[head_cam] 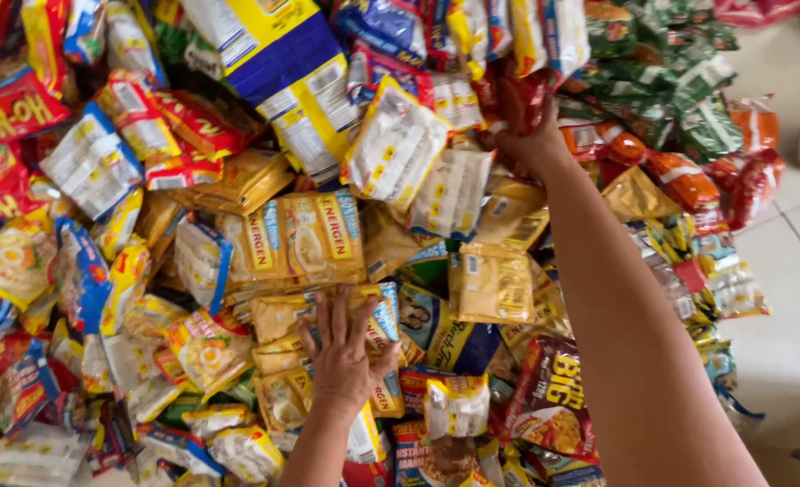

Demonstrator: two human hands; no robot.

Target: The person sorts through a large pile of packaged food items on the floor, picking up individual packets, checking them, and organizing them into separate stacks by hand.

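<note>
A big heap of snack and drink-mix packets covers most of the view. My left hand [344, 347] lies flat, fingers spread, on yellow sachets with blue edges [285, 317] in the lower middle of the heap. My right arm stretches far across the pile, and my right hand [528, 135] closes its fingers on a red packet [514, 97] near the top. A row of joined yellow sachets [296, 239] lies just beyond my left hand. White and yellow packets [398, 144] lie left of my right hand.
Green packets [666, 68] are piled at the top right, orange ones [689, 176] below them. A large blue and yellow bag [278, 63] lies at the top middle. Light floor tiles [792, 261] show at the right, beside the heap's edge.
</note>
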